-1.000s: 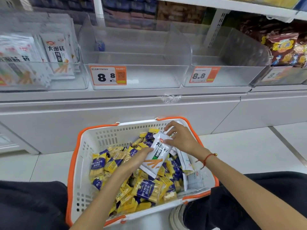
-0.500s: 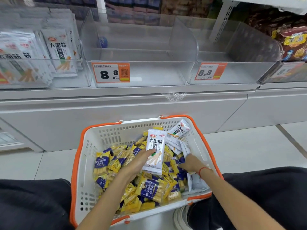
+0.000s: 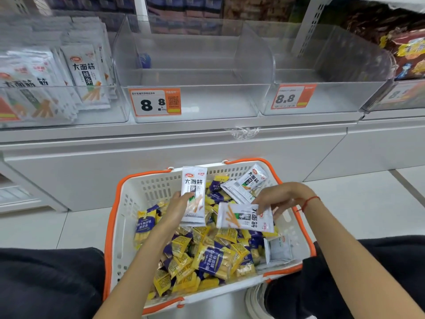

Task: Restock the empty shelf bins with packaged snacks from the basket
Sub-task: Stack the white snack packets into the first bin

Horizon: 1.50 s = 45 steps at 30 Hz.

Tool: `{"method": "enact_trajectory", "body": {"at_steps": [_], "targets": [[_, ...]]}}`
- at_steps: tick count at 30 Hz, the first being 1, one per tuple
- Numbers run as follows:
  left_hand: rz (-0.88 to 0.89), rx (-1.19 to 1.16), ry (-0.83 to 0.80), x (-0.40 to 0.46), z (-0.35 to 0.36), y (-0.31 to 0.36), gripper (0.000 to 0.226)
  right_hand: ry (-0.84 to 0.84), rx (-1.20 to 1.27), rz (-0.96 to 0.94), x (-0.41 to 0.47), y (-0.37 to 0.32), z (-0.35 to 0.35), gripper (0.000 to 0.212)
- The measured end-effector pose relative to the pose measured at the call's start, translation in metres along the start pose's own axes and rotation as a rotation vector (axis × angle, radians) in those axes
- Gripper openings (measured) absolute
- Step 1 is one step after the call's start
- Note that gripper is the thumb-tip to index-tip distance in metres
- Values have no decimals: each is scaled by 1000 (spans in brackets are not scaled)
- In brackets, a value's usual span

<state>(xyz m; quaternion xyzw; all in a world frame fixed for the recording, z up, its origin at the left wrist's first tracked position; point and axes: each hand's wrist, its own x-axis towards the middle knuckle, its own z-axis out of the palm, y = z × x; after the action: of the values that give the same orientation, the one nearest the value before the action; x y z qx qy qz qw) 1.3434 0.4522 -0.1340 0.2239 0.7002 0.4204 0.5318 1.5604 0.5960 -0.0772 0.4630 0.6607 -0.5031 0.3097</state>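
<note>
A white basket with an orange rim stands on the floor between my knees, full of yellow-and-purple snack packs and several white packets. My left hand grips an upright white packet over the basket's middle. To its right, my right hand pinches a second white packet lying sideways just above the pile. More white packets lean at the basket's far right corner. On the shelf above, two clear bins stand empty, the middle bin and the right bin.
The left bin holds several white packets of the same kind. Dark snack bags fill the bin at the far right. White cabinet fronts run below the shelf. My dark-clothed knees flank the basket on a tiled floor.
My left hand has kept its packet upright and raised it a little. My right hand dipped to the basket's right side and came up pinching a second white packet.
</note>
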Motion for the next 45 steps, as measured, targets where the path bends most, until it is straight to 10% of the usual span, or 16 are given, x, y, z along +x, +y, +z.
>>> {"method": "enact_trajectory", "body": {"at_steps": [5,15,28,33,38,45], "targets": [[32,128,-5,-4,-5,9,33,-227,-10,-273,-16,-32,12,29],[-40,236,-311,-18,2,-4,28,630,-30,-582,-1,-54,44,29],[-56,-49,-332,2,19,-26,25,949,-5,-769,46,-58,71,28],[-63,-152,-224,8,14,-29,26,1154,237,-348,71,-18,38,24],[-97,-221,-151,21,12,-40,34,571,32,-18,108,31,57,75],[-183,-352,-52,33,13,-46,24,943,-143,-33,112,26,78,46]]}}
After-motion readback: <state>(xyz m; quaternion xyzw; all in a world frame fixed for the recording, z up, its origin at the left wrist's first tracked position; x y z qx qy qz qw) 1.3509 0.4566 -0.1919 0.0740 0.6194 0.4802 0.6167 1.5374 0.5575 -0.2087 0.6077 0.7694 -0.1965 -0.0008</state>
